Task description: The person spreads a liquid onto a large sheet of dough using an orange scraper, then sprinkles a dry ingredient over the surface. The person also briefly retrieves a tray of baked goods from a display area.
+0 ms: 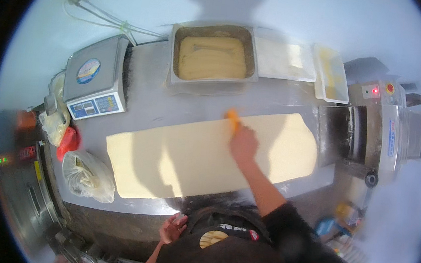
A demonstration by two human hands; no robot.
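Observation:
A long sheet of pale dough (208,161) lies flat across the metal table (144,90). My right hand (244,143) is over the dough's upper middle, closed around a small orange tool (232,119). The tool is blurred, so its exact kind is not clear. My left hand (173,229) hangs low at the table's front edge beside my dark apron (210,254). Its fingers are apart and slightly bent, with nothing seen in them. Shadows fall across parts of the dough.
A deep metal pan (252,70) of tan flour-like stuff stands at the back. Right of it are a white tray (281,62) and a pale plastic tub (344,93). A scale (95,71) and plastic bags (86,173) occupy the left; a metal machine (388,132) borders the right.

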